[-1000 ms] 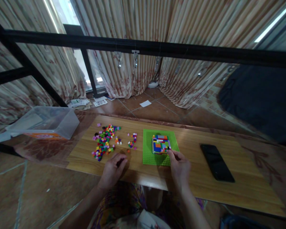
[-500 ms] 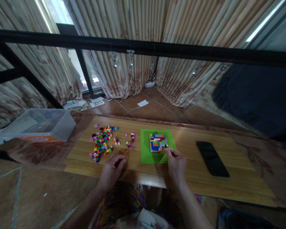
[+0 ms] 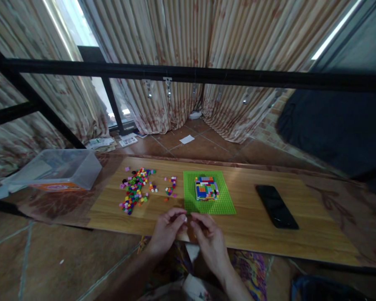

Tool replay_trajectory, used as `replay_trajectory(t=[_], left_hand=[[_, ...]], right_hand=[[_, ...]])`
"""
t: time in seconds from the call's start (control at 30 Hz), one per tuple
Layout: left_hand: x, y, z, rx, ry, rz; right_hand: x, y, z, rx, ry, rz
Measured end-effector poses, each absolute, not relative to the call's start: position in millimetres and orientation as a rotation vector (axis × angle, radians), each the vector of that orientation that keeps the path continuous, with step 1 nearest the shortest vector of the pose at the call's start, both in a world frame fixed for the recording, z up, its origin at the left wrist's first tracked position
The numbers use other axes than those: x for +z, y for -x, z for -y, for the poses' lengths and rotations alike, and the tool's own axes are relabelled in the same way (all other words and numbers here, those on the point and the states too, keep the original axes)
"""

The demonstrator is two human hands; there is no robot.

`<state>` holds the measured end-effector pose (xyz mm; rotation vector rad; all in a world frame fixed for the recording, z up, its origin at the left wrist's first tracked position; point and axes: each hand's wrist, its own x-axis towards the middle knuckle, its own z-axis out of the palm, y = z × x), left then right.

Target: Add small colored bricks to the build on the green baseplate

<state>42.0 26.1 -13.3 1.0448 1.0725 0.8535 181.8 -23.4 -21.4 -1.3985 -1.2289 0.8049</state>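
My left hand [image 3: 169, 232] is closed in a pinch at the near edge of the table, with a small white brick [image 3: 185, 219] at its fingertips. Facing it, my right hand [image 3: 208, 236] has its thumb and index finger slightly apart, and I see nothing between them. Just beyond both hands lies a green baseplate [image 3: 191, 205]. On it stands a low, square block of many-coloured bricks [image 3: 207, 188]. Loose coloured bricks [image 3: 134, 188] are heaped on the left of the table, and smaller groups of bricks [image 3: 171, 186] lie between heap and baseplate.
A black phone [image 3: 277, 207] lies on the wooden table [image 3: 244, 225], right of the baseplate. At the far left stands a clear plastic box [image 3: 72, 167] with an orange label. A black metal rail [image 3: 181, 73] crosses in front of the striped curtains [image 3: 238, 37].
My right hand has left the brick block and come back toward me. My left hand has moved right, away from the loose bricks, so both hands now meet before the baseplate.
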Motion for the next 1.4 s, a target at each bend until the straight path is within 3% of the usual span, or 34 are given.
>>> replay_trajectory(t=[0.23,0.53,1.1,1.4], left_hand=[[6,-69,-24,0.842,-0.949,-0.926],[5,-80,-22,0.837,-0.947,-0.945],[2,-83,-23,0.789,-0.935,-0.885],[-18,-53,-37,0.932,-1.168,-1.078]], right_hand=[[-8,-190,30,0.85,1.329,1.218],[-10,-192,37,0.569,1.446,1.248],[-10,-204,37,0.843,1.344,1.15],[-37,-250,-6,0.512,1.638,0.789]])
